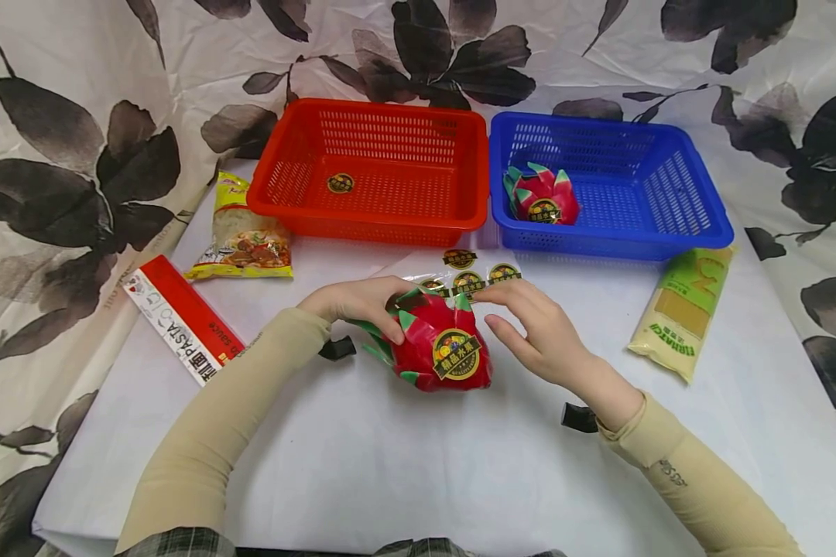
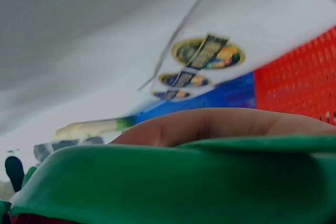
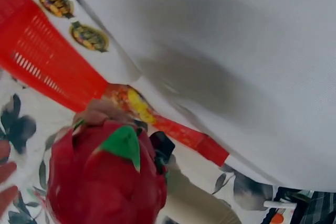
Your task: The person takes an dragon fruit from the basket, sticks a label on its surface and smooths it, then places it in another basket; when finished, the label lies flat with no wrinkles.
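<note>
My left hand (image 1: 369, 300) grips a red toy dragon fruit (image 1: 418, 340) with green-tipped scales, its thumb lying over the near side. A round gold-and-black sticker (image 1: 457, 356) shows on the fruit's front. To the right of the fruit is my right hand (image 1: 539, 329), fingers extended and holding nothing. Behind the fruit lies a clear sheet of matching stickers (image 1: 468, 280). In the left wrist view a green scale (image 2: 168, 182) fills the bottom, with a finger behind it. The fruit (image 3: 105, 177) looms large in the right wrist view, and right fingertips (image 3: 5, 177) show at the left edge.
A red basket (image 1: 369, 230) holds one round sticker. Beside it, a blue basket (image 1: 599, 244) contains another dragon fruit (image 1: 545, 195) with a sticker. A yellow food bag (image 1: 251, 240) and a pasta box (image 1: 184, 317) lie left; a pasta packet (image 1: 686, 309) lies right.
</note>
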The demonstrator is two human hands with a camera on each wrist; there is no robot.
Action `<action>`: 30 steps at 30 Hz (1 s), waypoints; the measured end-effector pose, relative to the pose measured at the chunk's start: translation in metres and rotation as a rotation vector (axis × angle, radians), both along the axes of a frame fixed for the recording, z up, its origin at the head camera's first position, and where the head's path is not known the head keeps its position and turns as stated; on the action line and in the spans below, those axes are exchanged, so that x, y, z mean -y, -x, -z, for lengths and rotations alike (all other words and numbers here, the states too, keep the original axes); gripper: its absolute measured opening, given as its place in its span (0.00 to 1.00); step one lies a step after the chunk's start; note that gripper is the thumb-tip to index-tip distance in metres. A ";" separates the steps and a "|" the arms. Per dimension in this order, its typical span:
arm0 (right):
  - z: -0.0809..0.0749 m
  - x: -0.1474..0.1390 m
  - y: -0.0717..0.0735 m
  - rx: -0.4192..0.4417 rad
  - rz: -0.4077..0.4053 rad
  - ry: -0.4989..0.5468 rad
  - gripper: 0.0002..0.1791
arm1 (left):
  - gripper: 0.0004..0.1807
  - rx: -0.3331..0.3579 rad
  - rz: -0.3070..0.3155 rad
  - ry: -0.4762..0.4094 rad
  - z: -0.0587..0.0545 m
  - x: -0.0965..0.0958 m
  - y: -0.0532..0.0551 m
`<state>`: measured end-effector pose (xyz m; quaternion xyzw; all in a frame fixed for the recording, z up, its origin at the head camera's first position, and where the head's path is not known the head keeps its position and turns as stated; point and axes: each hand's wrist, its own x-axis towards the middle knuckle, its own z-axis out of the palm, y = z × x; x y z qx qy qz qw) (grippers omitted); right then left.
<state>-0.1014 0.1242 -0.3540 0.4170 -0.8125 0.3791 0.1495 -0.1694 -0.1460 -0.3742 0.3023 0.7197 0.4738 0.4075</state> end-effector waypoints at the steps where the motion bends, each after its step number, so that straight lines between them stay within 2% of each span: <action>1: 0.002 0.000 0.000 0.086 0.013 -0.014 0.21 | 0.48 -0.016 0.008 0.008 -0.002 -0.001 -0.001; 4: 0.006 0.001 0.001 0.367 -0.008 -0.028 0.27 | 0.46 -0.059 0.031 0.027 -0.006 -0.006 -0.001; 9: 0.015 0.005 0.002 0.792 -0.150 -0.036 0.40 | 0.42 -0.161 0.080 0.044 -0.012 -0.011 -0.001; 11: 0.016 0.005 0.002 0.915 -0.191 -0.045 0.41 | 0.40 -0.208 0.096 0.050 -0.014 -0.012 -0.001; 14: 0.016 0.006 0.002 1.050 -0.207 -0.052 0.39 | 0.38 -0.282 0.117 0.064 -0.017 -0.015 -0.001; 18: 0.014 0.007 0.001 1.122 -0.185 -0.082 0.37 | 0.37 -0.356 0.139 0.096 -0.021 -0.018 -0.004; 25: 0.013 0.006 0.001 1.104 -0.151 -0.062 0.39 | 0.40 -0.482 0.164 0.179 -0.025 -0.024 -0.009; 27: 0.015 0.005 0.001 1.093 -0.130 -0.045 0.39 | 0.41 -0.503 0.144 0.204 -0.025 -0.025 -0.010; 30: 0.019 0.004 0.000 1.082 -0.073 -0.010 0.37 | 0.42 -0.520 0.063 0.207 -0.028 -0.024 -0.010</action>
